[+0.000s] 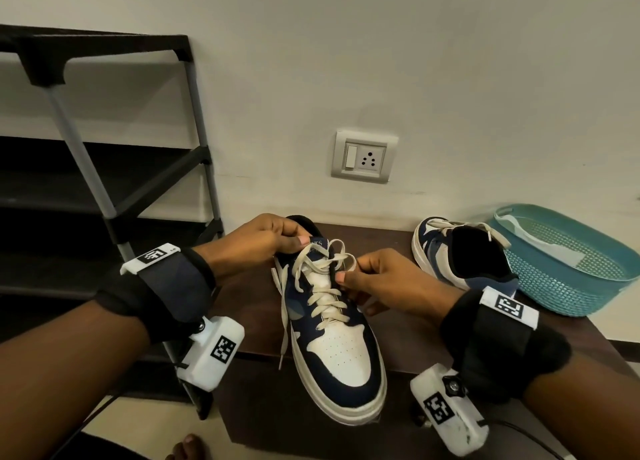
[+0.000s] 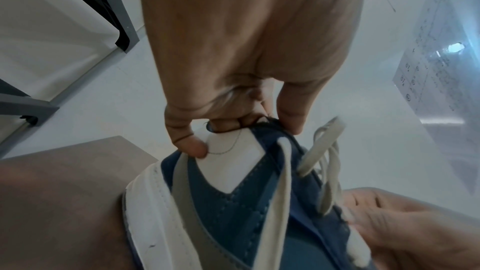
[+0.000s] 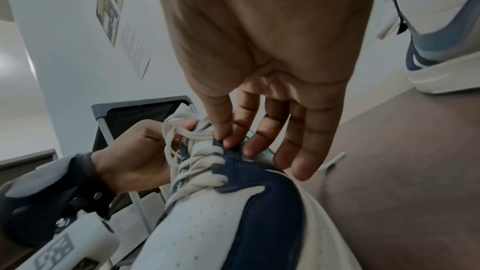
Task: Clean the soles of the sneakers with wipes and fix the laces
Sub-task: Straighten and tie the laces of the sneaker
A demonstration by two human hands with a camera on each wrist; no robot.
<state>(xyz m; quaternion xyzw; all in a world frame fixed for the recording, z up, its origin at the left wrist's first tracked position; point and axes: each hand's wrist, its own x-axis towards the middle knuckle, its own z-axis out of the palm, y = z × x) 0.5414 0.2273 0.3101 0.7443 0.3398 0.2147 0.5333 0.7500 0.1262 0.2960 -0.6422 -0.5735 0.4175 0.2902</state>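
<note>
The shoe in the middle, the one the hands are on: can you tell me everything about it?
The sneaker is navy and white with a thick off-white sole and cream laces, loose and untied. It stands upright on the brown table, toe toward the camera. The left hand grips its collar and tongue; the right hand pinches the lace area. It looks like leather.

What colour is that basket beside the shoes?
The basket is teal; the head view shows it best.
</note>
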